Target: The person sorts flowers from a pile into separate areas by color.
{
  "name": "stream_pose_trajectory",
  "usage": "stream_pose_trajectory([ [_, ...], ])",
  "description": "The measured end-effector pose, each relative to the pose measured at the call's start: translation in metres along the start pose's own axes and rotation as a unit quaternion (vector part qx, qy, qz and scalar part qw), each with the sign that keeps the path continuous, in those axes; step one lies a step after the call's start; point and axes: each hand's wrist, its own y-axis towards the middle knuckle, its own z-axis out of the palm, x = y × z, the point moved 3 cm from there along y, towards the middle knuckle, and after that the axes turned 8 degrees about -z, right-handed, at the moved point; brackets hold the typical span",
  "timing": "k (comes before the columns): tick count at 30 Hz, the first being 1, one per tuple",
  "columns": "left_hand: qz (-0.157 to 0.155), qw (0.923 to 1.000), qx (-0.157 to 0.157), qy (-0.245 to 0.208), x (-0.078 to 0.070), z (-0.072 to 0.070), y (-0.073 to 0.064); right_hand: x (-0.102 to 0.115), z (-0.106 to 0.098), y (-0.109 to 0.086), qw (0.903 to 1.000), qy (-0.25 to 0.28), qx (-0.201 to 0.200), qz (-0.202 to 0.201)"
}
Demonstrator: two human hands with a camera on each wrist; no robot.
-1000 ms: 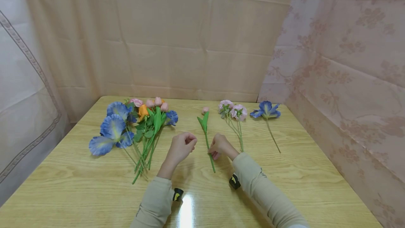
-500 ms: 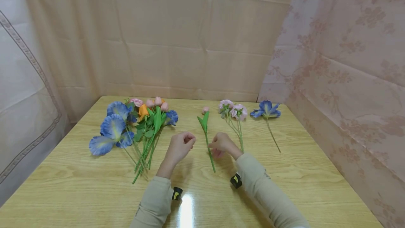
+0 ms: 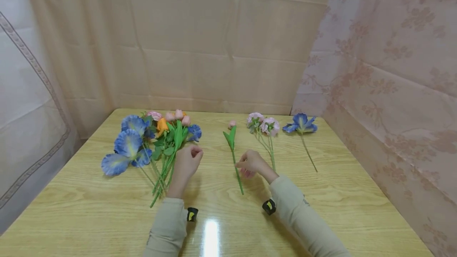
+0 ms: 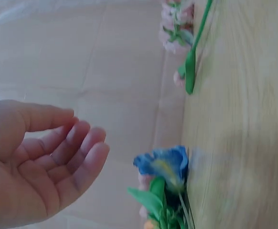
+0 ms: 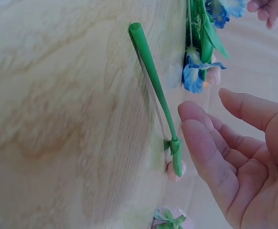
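A single pink tulip (image 3: 231, 138) with a green stem lies on the table in the middle. Just right of its stem, above the table, is my right hand (image 3: 252, 162); in the right wrist view its thumb and fingers (image 5: 201, 143) are apart with nothing between them. My left hand (image 3: 187, 162) hovers by the stems of a mixed flower bunch (image 3: 168, 146) on the left. Its fingers are loosely bent in the left wrist view, thumb close to the index fingertip, holding nothing. The bunch has blue irises (image 3: 127, 144), an orange flower (image 3: 162, 125) and pink tulips (image 3: 178, 115).
Two pale pink flowers (image 3: 269, 126) lie right of the single tulip. Farther right is a lone blue iris (image 3: 300, 123). The wooden table (image 3: 339, 209) ends at the back against a beige curtain (image 3: 214, 50); a patterned curtain (image 3: 389, 90) hangs along the right.
My left hand has moved left, from the middle toward the bunch's stems. My right hand has come off the tulip's stem and stays beside it. The flowers lie as before.
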Motion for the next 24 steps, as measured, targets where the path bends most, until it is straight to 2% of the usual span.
stream_pose_trajectory([
  [5,-0.034,0.9976,-0.048,0.035,0.012,-0.015,0.003,0.0,0.002,-0.001,1.0,0.0,0.002,-0.003],
  [7,-0.058,0.9944,-0.069,0.055,0.018,-0.022,0.004,-0.001,0.002,-0.002,1.0,0.0,0.002,-0.004],
  [11,-0.086,0.9868,-0.113,0.078,0.03,-0.038,0.004,0.0,0.002,-0.003,1.0,-0.004,0.001,-0.005],
  [14,-0.107,0.9817,-0.132,0.086,0.039,-0.049,0.002,0.0,0.003,-0.004,1.0,-0.002,0.002,-0.005],
  [20,-0.17,0.9705,-0.137,0.102,0.058,-0.065,-0.001,0.001,0.005,-0.005,0.9999,0.005,0.009,-0.008],
  [24,-0.206,0.9666,-0.113,0.103,0.069,-0.071,-0.002,-0.001,0.005,-0.005,0.9999,0.009,0.012,-0.009],
])
